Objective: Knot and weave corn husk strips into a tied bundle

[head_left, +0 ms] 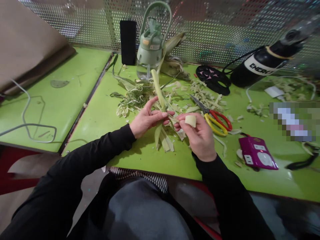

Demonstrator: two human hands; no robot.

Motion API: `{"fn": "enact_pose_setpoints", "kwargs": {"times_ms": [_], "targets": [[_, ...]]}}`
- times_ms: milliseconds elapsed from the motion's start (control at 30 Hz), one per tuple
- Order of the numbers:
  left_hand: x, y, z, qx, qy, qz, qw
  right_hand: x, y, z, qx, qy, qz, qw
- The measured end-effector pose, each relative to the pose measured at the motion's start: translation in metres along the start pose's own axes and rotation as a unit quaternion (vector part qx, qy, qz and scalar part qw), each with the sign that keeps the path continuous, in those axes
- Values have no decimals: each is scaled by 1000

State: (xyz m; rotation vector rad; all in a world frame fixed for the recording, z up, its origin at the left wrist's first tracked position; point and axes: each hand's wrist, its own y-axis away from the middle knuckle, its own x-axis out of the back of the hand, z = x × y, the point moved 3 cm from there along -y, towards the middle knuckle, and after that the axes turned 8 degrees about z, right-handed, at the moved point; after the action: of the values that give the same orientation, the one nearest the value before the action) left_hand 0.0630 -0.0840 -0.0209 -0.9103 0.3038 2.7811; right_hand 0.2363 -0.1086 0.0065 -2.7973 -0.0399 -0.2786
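My left hand [147, 118] pinches a bundle of long pale green leaf strips [160, 100] that crosses upright over the green table [105, 113]. The strips stick up above the fingers and hang down below them. My right hand [198, 135] is closed on the same strips from the right, and a pale tape wrap covers its thumb. Both hands meet just above the table near its front edge. Both sleeves are black.
Cut leaf scraps [135, 96] litter the table behind my hands. Red and yellow scissors [213, 118] lie to the right, with a purple device [257, 153] nearer me. A green water bottle [151, 43], black speaker [128, 41] and dark bottle [265, 63] stand by the perforated metal screen.
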Motion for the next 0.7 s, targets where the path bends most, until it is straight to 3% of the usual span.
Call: {"fn": "enact_pose_setpoints", "kwargs": {"times_ms": [133,267,333,600,700], "targets": [[1,1,8,-24,-90,-22,995,3,-3,-2,26,134,-8,991],[-4,8,8,-63,-230,-74,968,3,-5,0,35,161,8,986],[-7,11,5,-68,-247,-88,963,-1,-4,0,49,163,0,985],[-9,10,-3,47,-74,19,996,-5,-3,-3,100,92,17,991],[-8,10,-6,78,-39,16,996,-4,-3,-2,150,96,8,984]]}}
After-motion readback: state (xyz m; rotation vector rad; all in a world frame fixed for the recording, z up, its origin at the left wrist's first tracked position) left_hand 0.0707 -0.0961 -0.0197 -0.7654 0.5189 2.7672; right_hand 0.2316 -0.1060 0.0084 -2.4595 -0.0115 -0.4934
